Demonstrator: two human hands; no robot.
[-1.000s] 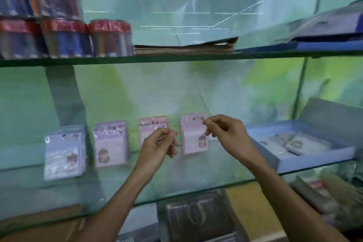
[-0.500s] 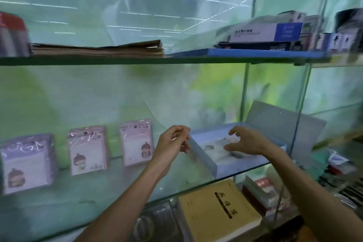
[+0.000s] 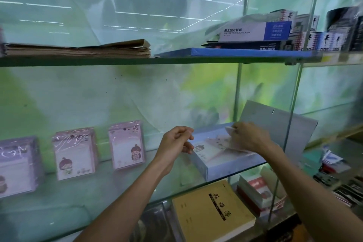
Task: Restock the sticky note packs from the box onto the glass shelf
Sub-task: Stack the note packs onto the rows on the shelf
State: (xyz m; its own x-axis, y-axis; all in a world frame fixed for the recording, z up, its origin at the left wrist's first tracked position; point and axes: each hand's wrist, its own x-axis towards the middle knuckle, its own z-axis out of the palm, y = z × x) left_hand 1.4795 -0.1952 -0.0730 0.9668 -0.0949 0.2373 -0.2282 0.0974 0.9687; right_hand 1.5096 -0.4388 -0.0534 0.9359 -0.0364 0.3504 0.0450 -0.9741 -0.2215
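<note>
right hand [image 3: 248, 137]: I pinch a pink wrapped sticky note pack [image 3: 228, 141] in the shallow blue cardboard box [image 3: 220, 170]
left hand [image 3: 174, 144]: loosely curled, holding nothing
risk: slick wrap, I judge, could slip

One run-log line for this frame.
phase: fetching | right hand: lifting sticky note pack in blue box | left hand: empty | glass shelf: three packs upright

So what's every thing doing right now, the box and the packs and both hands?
Box: open, lid up, on glass shelf.
Standing packs: upright in a row.
Right hand: in box, gripping a pack.
Left hand: empty, beside box.
</note>
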